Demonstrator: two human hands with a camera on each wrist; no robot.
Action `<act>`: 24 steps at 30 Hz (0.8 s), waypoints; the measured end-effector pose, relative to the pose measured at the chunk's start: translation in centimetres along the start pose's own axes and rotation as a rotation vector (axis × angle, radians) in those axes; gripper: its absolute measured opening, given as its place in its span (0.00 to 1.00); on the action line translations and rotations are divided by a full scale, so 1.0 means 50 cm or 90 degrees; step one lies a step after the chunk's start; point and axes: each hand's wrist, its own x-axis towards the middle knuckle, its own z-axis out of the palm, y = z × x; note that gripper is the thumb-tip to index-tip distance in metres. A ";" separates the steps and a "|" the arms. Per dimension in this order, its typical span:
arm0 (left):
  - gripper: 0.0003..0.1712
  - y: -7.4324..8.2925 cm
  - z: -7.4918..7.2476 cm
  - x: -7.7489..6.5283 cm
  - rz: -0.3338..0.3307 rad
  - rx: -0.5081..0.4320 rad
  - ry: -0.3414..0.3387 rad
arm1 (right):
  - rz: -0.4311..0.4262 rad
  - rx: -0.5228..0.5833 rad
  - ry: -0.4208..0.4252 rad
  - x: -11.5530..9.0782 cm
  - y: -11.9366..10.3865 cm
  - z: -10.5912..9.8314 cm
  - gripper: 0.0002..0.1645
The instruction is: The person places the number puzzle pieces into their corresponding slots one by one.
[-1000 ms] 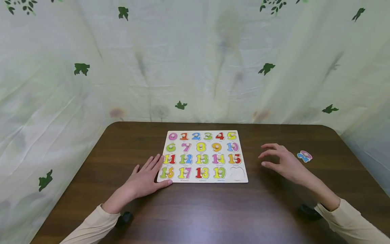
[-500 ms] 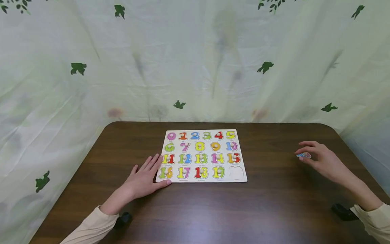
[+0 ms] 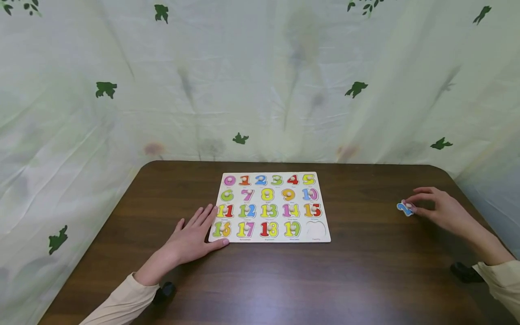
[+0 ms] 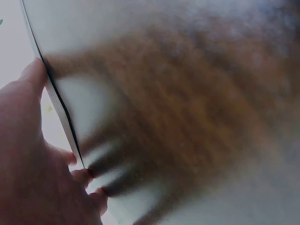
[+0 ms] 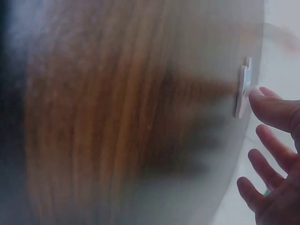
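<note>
A white number puzzle board (image 3: 316,231) lies flat on the table, most of its recesses filled with colourful knobbed numbers. Its bottom right recess shows bare. My left hand (image 3: 188,241) rests at the board's left side, fingers spread over the edge and thumb along the lower left corner. Off to the right, my right hand (image 3: 447,212) pinches the knob of a puzzle piece (image 3: 403,207) between thumb and index finger. The piece has a blue 2 and a pink part half covered by the fingertips. From the right wrist, the same piece (image 5: 243,89) appears edge-on beside the thumb.
The dark brown wooden table (image 3: 276,284) has rounded far corners. Behind it hangs a pale curtain (image 3: 260,81) with green leaf shapes. A black wrist device (image 3: 164,292) sits under the left cuff, and another black device (image 3: 466,272) under the right.
My right hand has moved right from near the board to the puzzle piece and taken its knob; the piece has turned slightly. My left hand stays on the board.
</note>
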 end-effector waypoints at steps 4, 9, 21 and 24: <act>0.61 0.000 -0.001 0.001 -0.001 0.002 -0.001 | 0.016 -0.006 -0.018 0.006 0.002 0.005 0.12; 0.62 -0.006 0.005 0.004 -0.002 -0.001 0.000 | 0.029 -0.018 -0.025 0.008 -0.005 0.006 0.11; 0.63 -0.021 0.022 0.012 -0.003 -0.002 0.007 | -0.017 0.034 -0.005 0.016 -0.078 0.028 0.06; 0.63 -0.014 0.014 0.008 -0.002 -0.002 0.005 | -0.045 0.042 0.005 0.021 -0.101 0.038 0.05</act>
